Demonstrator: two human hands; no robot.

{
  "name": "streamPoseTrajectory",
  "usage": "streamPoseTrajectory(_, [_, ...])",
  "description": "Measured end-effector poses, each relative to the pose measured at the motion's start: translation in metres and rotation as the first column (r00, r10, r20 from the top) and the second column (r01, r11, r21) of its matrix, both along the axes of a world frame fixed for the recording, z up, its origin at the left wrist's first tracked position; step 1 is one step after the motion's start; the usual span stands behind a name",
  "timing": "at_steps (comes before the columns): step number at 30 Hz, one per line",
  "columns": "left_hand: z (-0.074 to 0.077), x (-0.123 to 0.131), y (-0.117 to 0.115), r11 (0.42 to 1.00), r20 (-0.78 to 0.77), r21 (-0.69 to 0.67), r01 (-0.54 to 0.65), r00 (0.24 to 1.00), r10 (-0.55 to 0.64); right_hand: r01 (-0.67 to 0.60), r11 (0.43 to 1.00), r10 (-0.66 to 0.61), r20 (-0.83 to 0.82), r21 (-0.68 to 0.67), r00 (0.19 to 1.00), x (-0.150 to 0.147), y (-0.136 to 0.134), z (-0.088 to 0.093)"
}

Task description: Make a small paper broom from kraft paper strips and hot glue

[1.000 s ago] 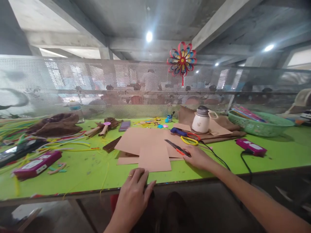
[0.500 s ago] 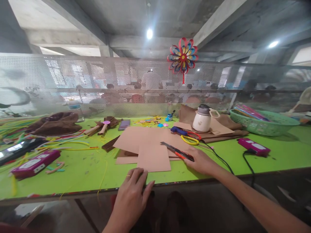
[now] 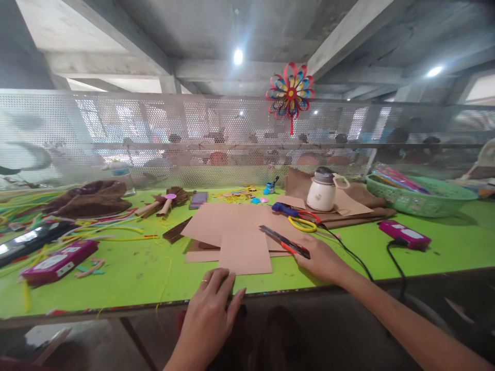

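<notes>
Several tan sheets of paper (image 3: 216,219) lie stacked in the middle of the green table, with a smaller tan square (image 3: 246,255) on top at the near side. My left hand (image 3: 213,296) rests at the table's front edge, by the square's lower left corner; its fingers are stretched out and hold nothing. My right hand (image 3: 319,257) is closed around a red and black utility knife (image 3: 288,244), whose tip points to the upper left over the right part of the sheets. Scissors (image 3: 303,220) with red and yellow handles lie just beyond my right hand.
A white thermos jug (image 3: 322,190) stands on brown material (image 3: 356,193). Right of it are a green basket (image 3: 417,197) and a purple power strip (image 3: 404,234). On the left lie another power strip (image 3: 60,262), pipe cleaners (image 3: 124,232) and a brown cloth bundle (image 3: 88,198).
The knife tip has shifted very slightly to the right. Both hands otherwise stay in place, and the sheets lie as before.
</notes>
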State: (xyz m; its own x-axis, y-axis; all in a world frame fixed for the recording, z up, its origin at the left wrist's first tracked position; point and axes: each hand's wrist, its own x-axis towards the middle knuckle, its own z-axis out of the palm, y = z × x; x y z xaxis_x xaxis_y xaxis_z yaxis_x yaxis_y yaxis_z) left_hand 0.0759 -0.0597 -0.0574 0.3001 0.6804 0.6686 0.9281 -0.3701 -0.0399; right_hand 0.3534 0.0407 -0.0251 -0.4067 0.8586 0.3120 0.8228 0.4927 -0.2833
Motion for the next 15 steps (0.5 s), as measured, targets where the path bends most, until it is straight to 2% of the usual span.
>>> streamPoseTrajectory(15, [0.001, 0.000, 0.001, 1.000, -0.012, 0.003, -0.001, 1.000, 0.001, 0.020, 1.000, -0.021, -0.044, -0.024, 0.999, 0.003, -0.009, -0.003])
